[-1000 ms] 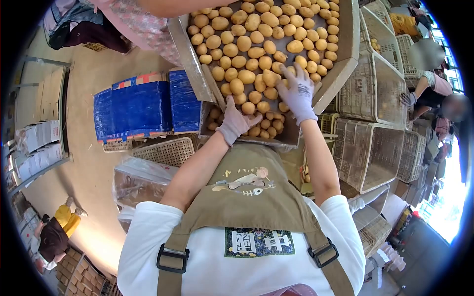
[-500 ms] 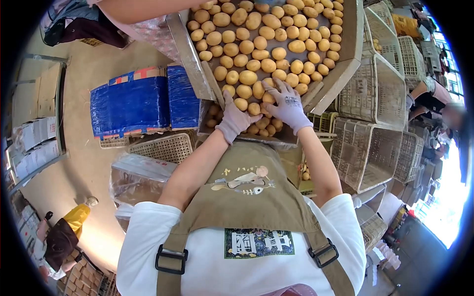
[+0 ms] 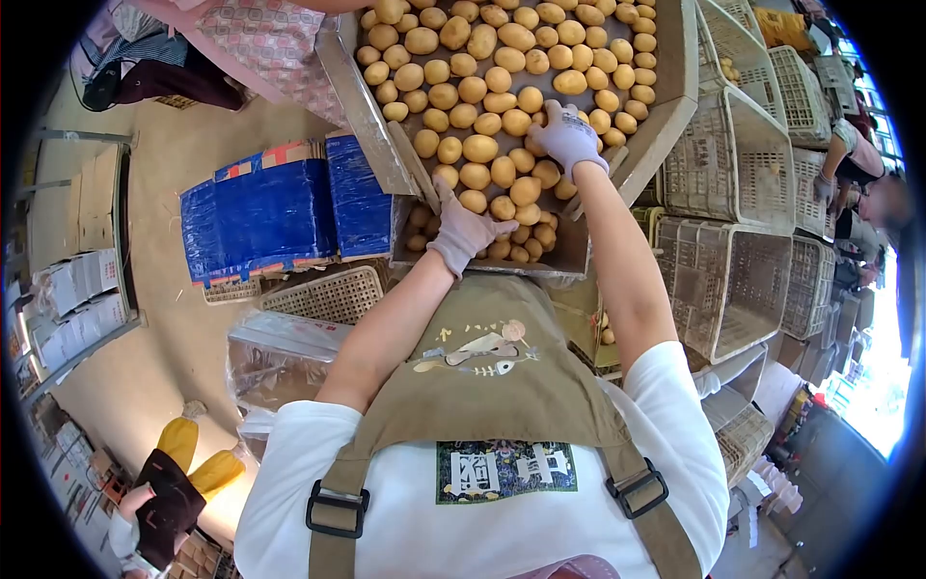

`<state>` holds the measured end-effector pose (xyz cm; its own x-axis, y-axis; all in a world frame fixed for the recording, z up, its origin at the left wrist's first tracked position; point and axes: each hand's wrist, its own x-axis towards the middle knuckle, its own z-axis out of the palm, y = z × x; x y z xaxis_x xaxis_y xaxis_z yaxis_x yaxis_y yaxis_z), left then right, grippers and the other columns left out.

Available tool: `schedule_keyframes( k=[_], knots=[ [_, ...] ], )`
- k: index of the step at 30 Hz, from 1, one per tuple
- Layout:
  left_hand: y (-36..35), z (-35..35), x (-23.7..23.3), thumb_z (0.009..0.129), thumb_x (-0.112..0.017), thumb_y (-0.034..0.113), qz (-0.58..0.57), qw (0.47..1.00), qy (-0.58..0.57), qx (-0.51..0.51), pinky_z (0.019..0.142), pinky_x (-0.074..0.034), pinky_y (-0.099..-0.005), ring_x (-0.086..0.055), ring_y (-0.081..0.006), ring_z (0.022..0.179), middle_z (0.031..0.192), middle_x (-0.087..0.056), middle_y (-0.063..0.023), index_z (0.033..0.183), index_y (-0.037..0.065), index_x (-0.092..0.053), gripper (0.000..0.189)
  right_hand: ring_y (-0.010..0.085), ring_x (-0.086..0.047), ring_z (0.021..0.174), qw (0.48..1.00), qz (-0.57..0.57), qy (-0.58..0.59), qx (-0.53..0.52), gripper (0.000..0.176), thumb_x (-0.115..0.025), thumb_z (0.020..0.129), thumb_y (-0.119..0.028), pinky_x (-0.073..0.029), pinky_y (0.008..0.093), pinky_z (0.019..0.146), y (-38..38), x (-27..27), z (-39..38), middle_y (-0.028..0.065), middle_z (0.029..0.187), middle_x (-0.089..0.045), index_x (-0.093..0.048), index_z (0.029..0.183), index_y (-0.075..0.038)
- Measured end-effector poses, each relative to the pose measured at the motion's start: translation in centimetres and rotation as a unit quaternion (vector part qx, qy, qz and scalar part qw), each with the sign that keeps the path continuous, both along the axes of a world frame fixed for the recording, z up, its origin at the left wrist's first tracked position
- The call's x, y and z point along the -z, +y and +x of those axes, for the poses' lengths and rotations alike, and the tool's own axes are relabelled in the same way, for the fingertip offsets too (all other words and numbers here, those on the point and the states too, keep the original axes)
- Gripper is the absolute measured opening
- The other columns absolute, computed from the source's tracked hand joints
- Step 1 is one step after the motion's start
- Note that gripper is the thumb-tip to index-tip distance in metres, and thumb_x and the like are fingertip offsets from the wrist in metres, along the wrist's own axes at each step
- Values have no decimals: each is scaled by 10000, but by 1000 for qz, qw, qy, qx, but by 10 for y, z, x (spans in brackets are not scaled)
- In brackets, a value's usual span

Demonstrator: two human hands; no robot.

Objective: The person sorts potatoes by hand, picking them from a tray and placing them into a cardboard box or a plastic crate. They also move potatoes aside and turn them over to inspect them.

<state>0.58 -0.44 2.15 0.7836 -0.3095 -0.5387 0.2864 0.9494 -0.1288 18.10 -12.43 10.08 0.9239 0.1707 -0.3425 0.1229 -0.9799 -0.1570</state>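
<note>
Many yellow potatoes (image 3: 480, 148) cover a wide tray with a raised wall (image 3: 666, 135), which narrows toward my body. My left hand (image 3: 467, 234), in a pale glove, sits at the narrow mouth, thumb and fingers apart, against the potatoes at its left side. Farther up and to the right, my right hand (image 3: 569, 141), gloved too, rests on potatoes with its fingers reaching over them; the fingertips are partly hidden. Below the mouth, more potatoes (image 3: 521, 253) lie in a box (image 3: 573, 253) close to my apron (image 3: 482, 338).
Stacked plastic crates (image 3: 719, 289) stand at the right. To the left are a blue-wrapped box (image 3: 256, 217), a crate (image 3: 333, 294) and a plastic-covered carton (image 3: 280, 362). A person in a pink patterned garment (image 3: 265, 48) is by the tray; others are farther off.
My right hand has moved up the tray, away from my left hand, and its fingers are less spread. My left hand stays at the mouth. Potatoes near the mouth have shifted.
</note>
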Motion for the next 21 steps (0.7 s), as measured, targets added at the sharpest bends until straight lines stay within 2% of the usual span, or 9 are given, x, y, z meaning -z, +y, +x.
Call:
schedule_keyframes(
  k=[3, 4, 6, 7, 8, 11, 13, 17, 21],
  knots=[
    [1, -2, -3, 799, -317, 882, 7, 1000, -14, 0, 1108, -146, -726, -171, -379, 1492, 1635, -203, -51, 1566, 195, -224, 1034, 354, -599, 1122, 995, 93, -5, -41, 474, -613, 829, -381, -488, 452, 940, -19, -8, -14, 187, 1228, -568, -554, 1215, -113],
    [1, -2, 0, 802, -312, 881, 11, 1000, -16, -1, 1111, -144, -723, -163, -379, 1494, 1636, -198, -54, 1567, 196, -221, 1031, 343, -609, 1082, 975, 215, -57, -24, 479, -657, 795, -353, -495, 426, 914, -27, 0, -29, 166, 1154, -592, -564, 1197, -109],
    [1, 0, 9, 818, -302, 868, 20, 999, -41, -9, 1117, -146, -717, -154, -378, 1495, 1635, -195, -59, 1567, 190, -217, 1014, 324, -616, 969, 937, 298, -176, -50, 443, -722, 770, -194, -510, 374, 865, -45, -24, -73, 138, 1091, -589, -572, 1174, -92],
    [0, -2, 14, 831, -295, 856, 27, 998, -60, -14, 1118, -150, -715, -154, -377, 1494, 1634, -195, -61, 1567, 183, -216, 1000, 303, -604, 966, 902, 344, -241, -100, 470, -747, 739, -118, -507, 372, 871, -69, -23, -92, 138, 1085, -583, -566, 1168, -55],
    [0, -3, 19, 844, -289, 844, 34, 996, -79, -15, 1120, -153, -713, -153, -376, 1493, 1633, -196, -64, 1566, 177, -214, 986, 286, -585, 1010, 872, 417, -250, -61, 494, -746, 712, -44, -496, 376, 898, -88, -30, -119, 141, 1106, -569, -558, 1168, -21],
    [-6, -2, 42, 865, -283, 824, 174, 967, -187, 10, 1120, -178, -710, -160, -369, 1488, 1632, -191, -78, 1564, 153, -209, 971, 291, -569, 1059, 866, 409, -235, 169, 464, -720, 755, -55, -474, 374, 953, -179, 1, -190, 162, 1151, -555, -552, 1182, 14],
    [-5, 3, 25, 853, -298, 834, 45, 992, -116, -25, 1119, -183, -712, -159, -367, 1487, 1632, -185, -83, 1564, 151, -204, 990, 333, -577, 1076, 945, 93, -125, 289, 455, -689, 821, -123, -472, 415, 970, -232, 16, -217, 215, 1207, -546, -550, 1231, 17],
    [-5, 2, 29, 809, -352, 864, 21, 996, -86, -6, 1120, -168, -720, -144, -370, 1492, 1631, -188, -78, 1565, 175, -208, 1033, 368, -585, 1094, 927, 156, -319, 122, 397, -664, 836, -95, -455, 441, 986, -168, -27, -180, 199, 1197, -605, -613, 1223, -21],
    [2, 4, 3, 782, -364, 889, -13, 1000, 17, -1, 1113, -189, -725, -183, -365, 1488, 1621, -221, -70, 1556, 181, -233, 1058, 369, -588, 1099, 900, 227, -352, -119, 367, -667, 825, -148, -442, 484, 983, -63, -42, -106, 182, 1170, -631, -650, 1178, -50]
  ],
)
